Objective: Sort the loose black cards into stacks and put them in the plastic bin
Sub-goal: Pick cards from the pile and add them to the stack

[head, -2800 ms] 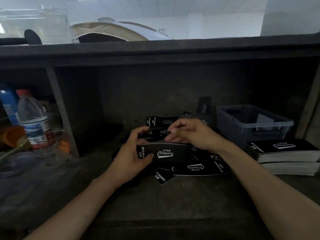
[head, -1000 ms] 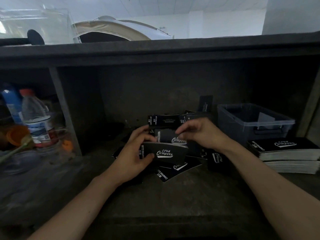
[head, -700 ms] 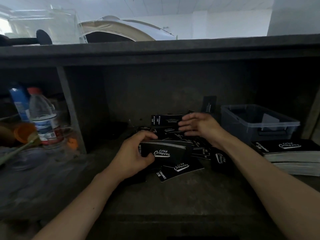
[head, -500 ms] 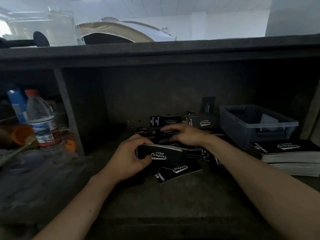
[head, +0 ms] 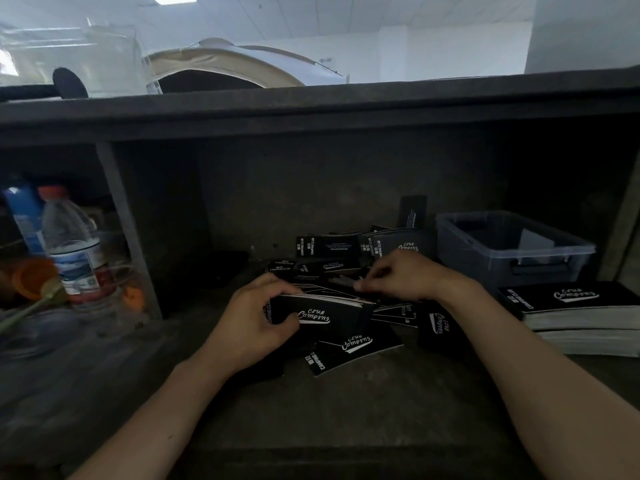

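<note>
A heap of loose black cards [head: 349,348] with white "Club Camping" print lies in the middle of the dark shelf. My left hand [head: 256,323] grips a thick stack of these cards [head: 322,311], thumb on the front face. Just behind the stack, my right hand [head: 401,275] pinches a single card [head: 341,280] over the stack's top edge. The clear plastic bin [head: 512,251] stands to the right, a pale item inside it. In front of the bin lies a tall finished pile of cards [head: 571,308].
More cards lean against the back wall [head: 329,245]. A shelf divider [head: 128,237] stands at the left; beyond it are a water bottle [head: 74,247], a blue container [head: 24,220] and orange items. The shelf top overhangs close above.
My right hand reached back into the heap, took a card and drew it toward the stack in my left hand. The left hand kept hold of the stack.
</note>
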A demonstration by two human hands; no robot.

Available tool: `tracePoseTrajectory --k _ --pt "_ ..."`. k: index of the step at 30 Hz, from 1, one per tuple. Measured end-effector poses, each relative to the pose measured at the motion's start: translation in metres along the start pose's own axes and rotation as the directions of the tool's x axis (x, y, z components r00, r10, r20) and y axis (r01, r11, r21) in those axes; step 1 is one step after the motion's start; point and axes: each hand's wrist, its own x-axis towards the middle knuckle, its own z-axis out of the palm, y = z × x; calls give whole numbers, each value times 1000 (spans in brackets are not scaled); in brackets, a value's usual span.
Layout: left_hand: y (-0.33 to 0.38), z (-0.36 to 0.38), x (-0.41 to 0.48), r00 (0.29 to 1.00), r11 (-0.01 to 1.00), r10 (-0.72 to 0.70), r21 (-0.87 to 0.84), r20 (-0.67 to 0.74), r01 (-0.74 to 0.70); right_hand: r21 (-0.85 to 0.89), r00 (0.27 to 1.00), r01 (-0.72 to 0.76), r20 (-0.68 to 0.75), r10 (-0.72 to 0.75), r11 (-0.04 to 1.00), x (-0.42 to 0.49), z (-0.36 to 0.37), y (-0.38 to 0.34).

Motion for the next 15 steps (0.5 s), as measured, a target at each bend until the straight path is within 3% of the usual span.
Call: tracePoseTrajectory --k 5,7,10,15 --pt "0 3 -1 1000 1000 8 -27 5 -8 47 961 81 -269 -66 996 0 -6 -4" --pt "0 4 0 1000 1000 9 -28 3 -9 241 944 113 -330 -28 964 -1 -8 -6" --pt "0 5 0 1000 999 21 -31 -5 -21 577 951 131 -303 62 806 -1 -9 -12" --pt "-1 6 1 1000 999 29 -36 -8 -29 826 959 139 -249 132 547 -1 -9 -22"
